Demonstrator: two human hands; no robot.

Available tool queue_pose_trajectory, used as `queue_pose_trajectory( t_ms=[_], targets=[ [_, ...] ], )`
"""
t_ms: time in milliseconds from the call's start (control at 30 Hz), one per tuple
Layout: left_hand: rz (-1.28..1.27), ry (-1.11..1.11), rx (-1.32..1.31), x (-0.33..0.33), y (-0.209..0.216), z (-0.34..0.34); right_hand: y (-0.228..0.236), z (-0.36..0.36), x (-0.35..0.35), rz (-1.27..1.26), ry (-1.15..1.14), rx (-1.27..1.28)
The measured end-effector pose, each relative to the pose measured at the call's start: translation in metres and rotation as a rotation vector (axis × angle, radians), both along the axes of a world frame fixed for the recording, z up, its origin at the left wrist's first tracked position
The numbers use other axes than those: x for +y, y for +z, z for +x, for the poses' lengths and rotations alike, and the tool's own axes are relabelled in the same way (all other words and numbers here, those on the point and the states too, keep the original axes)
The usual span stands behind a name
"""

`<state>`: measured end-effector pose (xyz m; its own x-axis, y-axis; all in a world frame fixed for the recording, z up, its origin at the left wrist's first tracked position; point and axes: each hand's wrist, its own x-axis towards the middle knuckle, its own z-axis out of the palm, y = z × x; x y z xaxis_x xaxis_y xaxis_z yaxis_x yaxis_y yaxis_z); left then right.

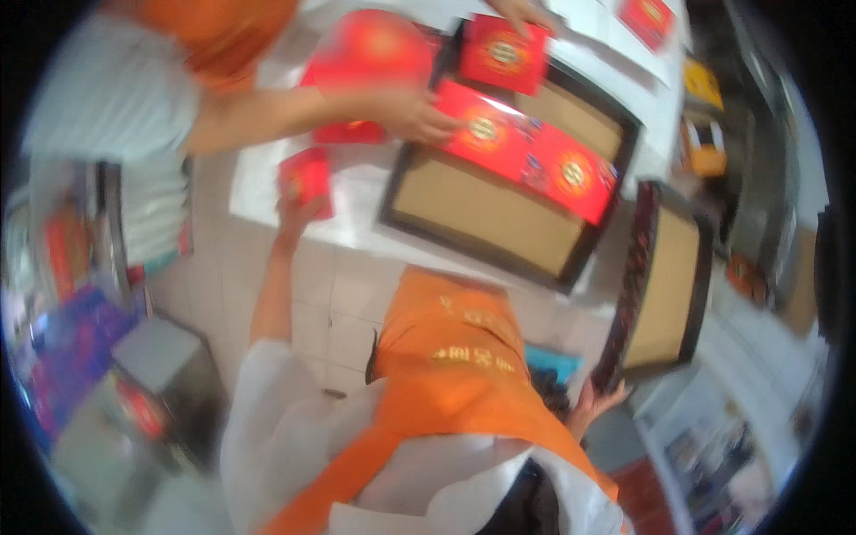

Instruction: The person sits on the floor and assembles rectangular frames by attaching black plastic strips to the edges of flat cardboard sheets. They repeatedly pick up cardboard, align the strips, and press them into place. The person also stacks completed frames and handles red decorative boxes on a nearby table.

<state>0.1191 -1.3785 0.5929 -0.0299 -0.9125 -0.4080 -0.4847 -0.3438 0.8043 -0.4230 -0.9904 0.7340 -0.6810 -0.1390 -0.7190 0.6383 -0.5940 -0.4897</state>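
Observation:
My left hand is closed on a small red box at the near left edge of the white table. At the right, my right hand grips the lower corner of a shallow tray with a tan bottom, dark rim and red-patterned side. It is held tilted, off the table's right edge. Before me on the table lies a larger dark-rimmed tray, also tan inside. A row of red boxes with gold round emblems crosses its middle.
A co-worker's hand touches the left end of that row. Another person's hand holds a red box at the far side. More red boxes, blurred, lie far left. A grey bin-like block stands at left.

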Motion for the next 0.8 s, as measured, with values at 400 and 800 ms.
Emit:
queue_pose_trajectory(
  t_ms=[400,800],
  targets=[
    [1.133,0.290,0.786,0.092,0.159,-0.292,-0.042,0.007,0.051,0.047,-0.058,0.037],
    [0.163,-0.215,0.132,0.057,0.006,-0.345,-0.069,-0.015,0.098,0.134,-0.128,-0.029]
  ],
)
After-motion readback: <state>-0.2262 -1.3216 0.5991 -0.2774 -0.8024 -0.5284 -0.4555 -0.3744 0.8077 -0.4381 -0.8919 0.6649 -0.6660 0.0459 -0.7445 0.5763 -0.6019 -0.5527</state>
